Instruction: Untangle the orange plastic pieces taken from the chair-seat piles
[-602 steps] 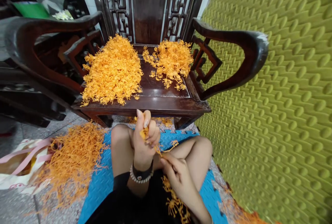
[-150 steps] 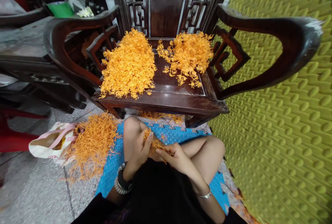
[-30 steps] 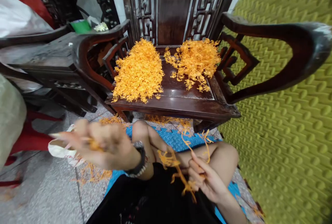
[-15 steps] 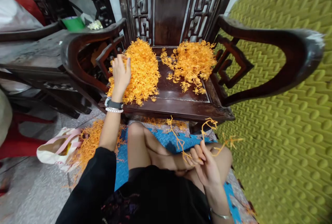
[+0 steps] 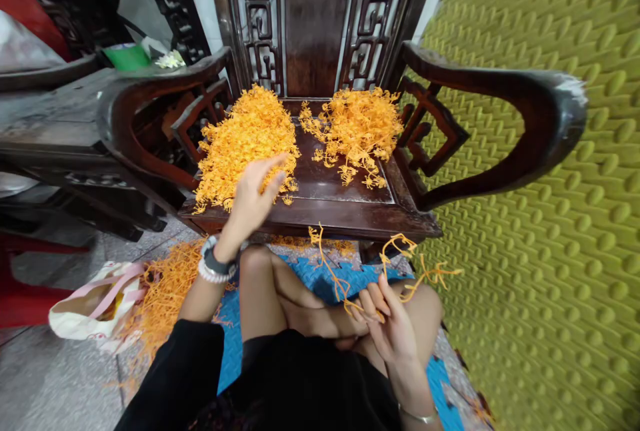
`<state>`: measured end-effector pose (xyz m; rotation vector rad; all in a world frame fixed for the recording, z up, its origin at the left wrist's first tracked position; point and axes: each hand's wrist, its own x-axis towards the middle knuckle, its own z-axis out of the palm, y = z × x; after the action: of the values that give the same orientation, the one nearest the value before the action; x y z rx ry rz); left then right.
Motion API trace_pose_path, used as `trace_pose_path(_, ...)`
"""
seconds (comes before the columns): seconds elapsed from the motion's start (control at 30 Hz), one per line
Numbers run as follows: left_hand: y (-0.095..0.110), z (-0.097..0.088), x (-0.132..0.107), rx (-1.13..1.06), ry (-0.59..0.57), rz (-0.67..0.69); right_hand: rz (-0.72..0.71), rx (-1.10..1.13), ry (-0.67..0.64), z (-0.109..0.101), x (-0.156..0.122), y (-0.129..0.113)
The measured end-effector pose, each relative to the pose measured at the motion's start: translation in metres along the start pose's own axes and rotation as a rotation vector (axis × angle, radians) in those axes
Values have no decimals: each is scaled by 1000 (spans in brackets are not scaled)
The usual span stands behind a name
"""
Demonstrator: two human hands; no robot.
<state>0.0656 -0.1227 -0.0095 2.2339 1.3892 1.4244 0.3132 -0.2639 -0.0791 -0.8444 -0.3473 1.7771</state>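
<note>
My left hand (image 5: 256,192) hangs over the front of the left heap of small orange flower-like pieces (image 5: 250,131), fingers spread and nothing visible between them. It is a little smeared by motion. Thin orange branching stems (image 5: 329,270) are pinched in my right hand (image 5: 387,308), above my crossed legs, with their ends sticking out to both sides. A looser heap of orange flower-like pieces (image 5: 357,128) lies on the right of the dark wooden chair seat (image 5: 345,214).
Carved chair arms (image 5: 543,118) stand on both sides. A pile of orange strands (image 5: 173,291) and a white bag with pink handles (image 5: 85,318) lie on the floor at left. A blue mat (image 5: 233,344) is under my legs. Yellow-green bumpy matting (image 5: 545,284) rises at right.
My left hand has moved from the left side of the left heap toward me and to the right, to the seat's front edge. My right hand still holds the stems.
</note>
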Motion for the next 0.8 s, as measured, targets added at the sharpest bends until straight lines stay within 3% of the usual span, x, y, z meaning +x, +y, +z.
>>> trace_pose_path(0.1, 36, 13, -43, -140, -336, -17, 27, -7, -12, 9, 0, 1)
trace_pose_path(0.17, 43, 20, -59, -171, -438, -44, 40, -22, -34, 12, 0, 3)
trace_pose_path(0.23, 41, 22, -62, -221, -370, -68, 34, -36, -46, 14, -2, 5)
trace_pose_path(0.3, 35, 20, -54, -240, -167, -61, 17, -58, -55, 16, -5, 8)
trace_pose_path(0.37, 29, 14, -39, -203, -2, 4, 6, -92, -86, 19, -9, 12)
trace_pose_path(0.43, 20, 5, -17, -147, 66, 44, 35, -146, -145, 22, -15, 16)
trace_pose_path(0.5, 3, -9, 10, -11, 212, -64, 99, -189, -173, 22, -20, 18)
trace_pose_path(0.57, -21, -28, 43, 207, 425, -264, 148, -183, -133, 18, -24, 19)
trace_pose_path(0.6, -35, -37, 59, 258, 452, -302, 160, -163, -96, 15, -25, 20)
trace_pose_path(0.7, -72, -51, 103, 328, 343, -316, 122, -104, 40, -1, -21, 21)
trace_pose_path(0.8, -96, -38, 130, 377, 187, -293, -11, -112, 142, -16, -14, 23)
